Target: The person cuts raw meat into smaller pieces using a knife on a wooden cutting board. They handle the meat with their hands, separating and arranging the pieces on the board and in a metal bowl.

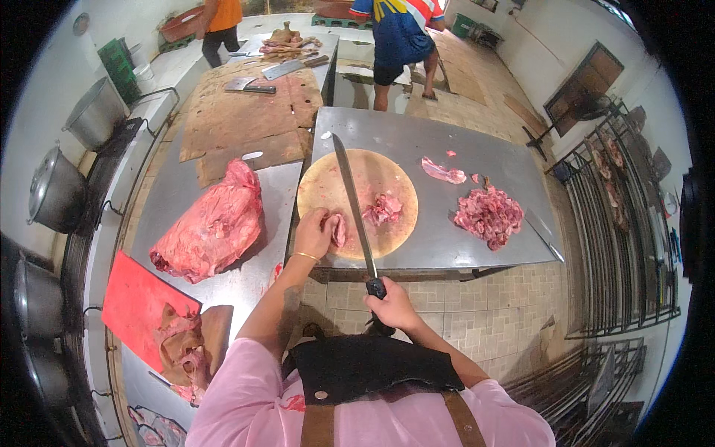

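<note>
My right hand (394, 302) grips the black handle of a long-bladed knife (353, 201), its blade lying over a round cutting board (318, 173) and its tip pointing away from me. My left hand (314, 232) rests at the board's left edge, its fingers on a strip of raw meat (339, 230). To the right of the blade, on the board, is a small heap of cut meat (384, 209). A larger pile of meat pieces (489, 215) and a longer piece of meat (443, 170) lie on the steel table (419, 246). A big joint of raw meat (212, 229) sits left.
A thin knife (544, 236) lies at the table's right end. Two cleavers (249, 86) (294, 67) rest on and near wooden boards (246, 117) ahead. A red cutting board (146, 304) is lower left. Metal pots (60, 190) line the left; two people (399, 39) (222, 25) stand beyond.
</note>
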Demonstrator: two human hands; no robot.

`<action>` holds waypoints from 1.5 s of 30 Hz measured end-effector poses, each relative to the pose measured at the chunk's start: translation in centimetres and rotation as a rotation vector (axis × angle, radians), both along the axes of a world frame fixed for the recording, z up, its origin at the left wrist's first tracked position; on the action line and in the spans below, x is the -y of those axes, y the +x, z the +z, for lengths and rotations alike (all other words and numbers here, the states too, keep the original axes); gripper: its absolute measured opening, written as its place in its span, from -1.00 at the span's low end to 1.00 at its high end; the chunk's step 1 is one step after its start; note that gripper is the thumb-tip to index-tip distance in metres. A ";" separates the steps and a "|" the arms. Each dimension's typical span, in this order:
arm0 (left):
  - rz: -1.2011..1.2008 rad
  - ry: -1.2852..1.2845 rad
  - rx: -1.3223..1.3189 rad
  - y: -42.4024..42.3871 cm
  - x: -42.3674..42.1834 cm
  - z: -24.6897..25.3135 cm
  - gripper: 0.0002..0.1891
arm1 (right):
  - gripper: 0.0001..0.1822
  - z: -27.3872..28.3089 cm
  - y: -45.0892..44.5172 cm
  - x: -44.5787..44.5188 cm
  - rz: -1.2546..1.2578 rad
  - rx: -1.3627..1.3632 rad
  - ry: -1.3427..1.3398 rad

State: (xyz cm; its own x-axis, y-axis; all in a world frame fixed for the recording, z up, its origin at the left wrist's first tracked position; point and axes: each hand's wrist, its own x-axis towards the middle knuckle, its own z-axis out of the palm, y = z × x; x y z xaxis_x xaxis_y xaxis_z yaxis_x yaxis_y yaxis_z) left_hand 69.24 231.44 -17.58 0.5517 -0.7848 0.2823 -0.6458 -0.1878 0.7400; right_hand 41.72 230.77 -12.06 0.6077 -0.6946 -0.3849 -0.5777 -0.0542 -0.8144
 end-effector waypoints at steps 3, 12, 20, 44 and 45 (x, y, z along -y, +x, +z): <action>-0.010 -0.071 -0.072 0.4 -1.0 -0.8 -0.75 | -0.61 0.6 0.9 -0.3 0.038 0.049 -0.049; -0.104 0.082 0.025 1.9 -0.4 -0.6 -0.73 | -0.66 -3.7 -1.3 1.5 0.010 -0.095 -0.096; -0.216 0.127 0.159 -0.1 2.0 1.2 -0.81 | -0.64 -0.4 -1.2 0.8 -0.057 -0.052 -0.063; 0.057 -0.180 -0.536 0.0 -5.5 -3.8 -0.59 | -0.56 -1.2 2.5 -1.1 0.068 -0.146 -0.080; 0.083 -0.145 -0.573 0.1 -6.2 -3.8 -0.52 | -0.57 -0.3 2.6 -0.8 0.044 -0.149 -0.047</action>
State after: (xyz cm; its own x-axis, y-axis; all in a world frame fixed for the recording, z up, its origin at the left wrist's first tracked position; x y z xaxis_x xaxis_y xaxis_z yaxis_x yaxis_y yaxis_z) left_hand 69.34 237.68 -21.38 0.7056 -0.7082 0.0226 -0.1235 -0.0916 0.9881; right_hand 44.31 231.59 -12.40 0.5768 -0.6880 -0.4405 -0.6880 -0.1183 -0.7160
